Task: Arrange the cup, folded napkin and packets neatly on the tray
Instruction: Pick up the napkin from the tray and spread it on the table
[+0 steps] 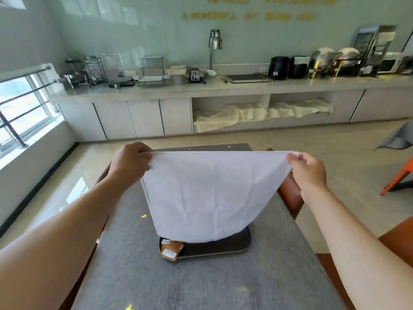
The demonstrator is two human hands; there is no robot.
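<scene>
A white napkin (pixel 207 193) hangs spread out in the air above the table. My left hand (pixel 130 161) pinches its upper left corner and my right hand (pixel 309 170) pinches its upper right corner. Below it lies a dark tray (pixel 223 247) on the grey table, mostly hidden by the cloth. An orange packet (pixel 171 250) rests at the tray's near left corner, partly over the rim. The cup is not visible; the napkin covers most of the tray.
The grey table (pixel 178 283) runs forward from me. Brown chairs (pixel 290 198) stand along its right side and an orange chair (pixel 400 177) stands further right. A long counter (pixel 223 86) with appliances lines the far wall.
</scene>
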